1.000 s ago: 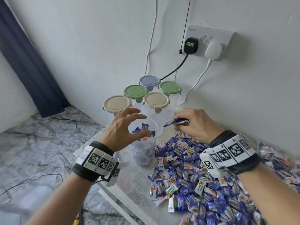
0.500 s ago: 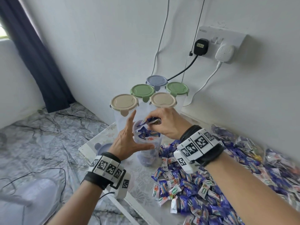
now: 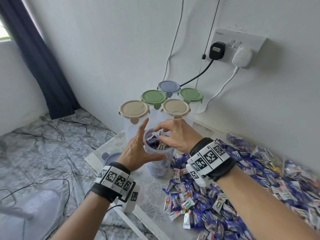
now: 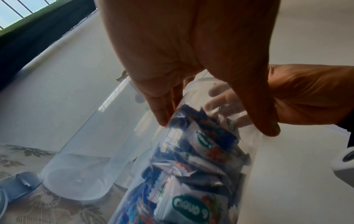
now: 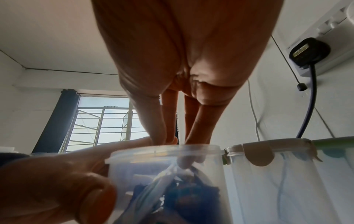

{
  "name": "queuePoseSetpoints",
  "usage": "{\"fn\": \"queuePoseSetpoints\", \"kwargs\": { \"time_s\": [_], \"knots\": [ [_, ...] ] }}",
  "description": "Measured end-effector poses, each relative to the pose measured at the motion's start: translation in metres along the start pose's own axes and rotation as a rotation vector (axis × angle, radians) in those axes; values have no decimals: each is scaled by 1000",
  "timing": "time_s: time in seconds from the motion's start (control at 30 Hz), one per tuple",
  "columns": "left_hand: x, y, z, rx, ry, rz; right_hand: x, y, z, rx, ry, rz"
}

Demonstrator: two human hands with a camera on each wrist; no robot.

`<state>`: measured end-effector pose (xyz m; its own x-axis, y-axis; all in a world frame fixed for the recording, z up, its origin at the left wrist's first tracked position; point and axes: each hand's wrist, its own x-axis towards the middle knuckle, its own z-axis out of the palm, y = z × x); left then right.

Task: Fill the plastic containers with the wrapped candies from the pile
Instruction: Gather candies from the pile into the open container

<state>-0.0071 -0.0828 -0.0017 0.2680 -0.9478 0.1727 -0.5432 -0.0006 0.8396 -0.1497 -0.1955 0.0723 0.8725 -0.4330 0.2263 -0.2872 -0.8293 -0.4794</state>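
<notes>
An open clear plastic container (image 3: 158, 163), more than half full of blue and white wrapped candies, stands on the table near its left edge. My left hand (image 3: 138, 148) holds its upper wall, thumb across the front and index finger pointing up. My right hand (image 3: 174, 134) reaches down into its mouth, fingertips pinching candy wrappers just inside the rim. The right wrist view shows those fingertips (image 5: 188, 162) through the container (image 5: 166, 174) wall on a wrapper. In the left wrist view, my left hand (image 4: 191, 60) straddles the container (image 4: 201, 166). The candy pile (image 3: 225, 196) spreads to the right.
Several lidded empty containers, with beige (image 3: 134, 110), green (image 3: 154, 97) and blue-grey lids, stand close behind against the wall. A loose blue-grey lid (image 3: 110, 157) lies by the table's left edge (image 3: 97, 161). A wall socket (image 3: 239, 47) with plugs and cables hangs above.
My right hand carried candies from the pile side to the container mouth and lowered its fingers in. My left hand closed on the container's wall.
</notes>
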Motion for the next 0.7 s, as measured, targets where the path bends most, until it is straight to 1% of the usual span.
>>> {"fn": "queuePoseSetpoints", "kwargs": {
  "time_s": [0.13, 0.27, 0.37, 0.47, 0.57, 0.63, 0.7],
  "knots": [
    [0, 3, -1, 95, -6, 43, -9, 7, -8, -6, 76, 30],
    [3, 10, -3, 270, 9, 179, -24, 17, -20, -8, 179, 37],
    [9, 23, 0, 340, 46, 243, -39, 28, -29, -29, 199, 81],
    [13, 43, 10, 388, 77, 337, -62, 41, -37, -49, 200, 185],
    [17, 67, 28, 417, 72, 455, -91, 59, -44, -67, 178, 330],
    [18, 85, 41, 391, 24, 532, -114, 71, -50, -80, 154, 417],
    [20, 101, 57, 326, -67, 569, -139, 82, -57, -78, 137, 498]
  ]
}}
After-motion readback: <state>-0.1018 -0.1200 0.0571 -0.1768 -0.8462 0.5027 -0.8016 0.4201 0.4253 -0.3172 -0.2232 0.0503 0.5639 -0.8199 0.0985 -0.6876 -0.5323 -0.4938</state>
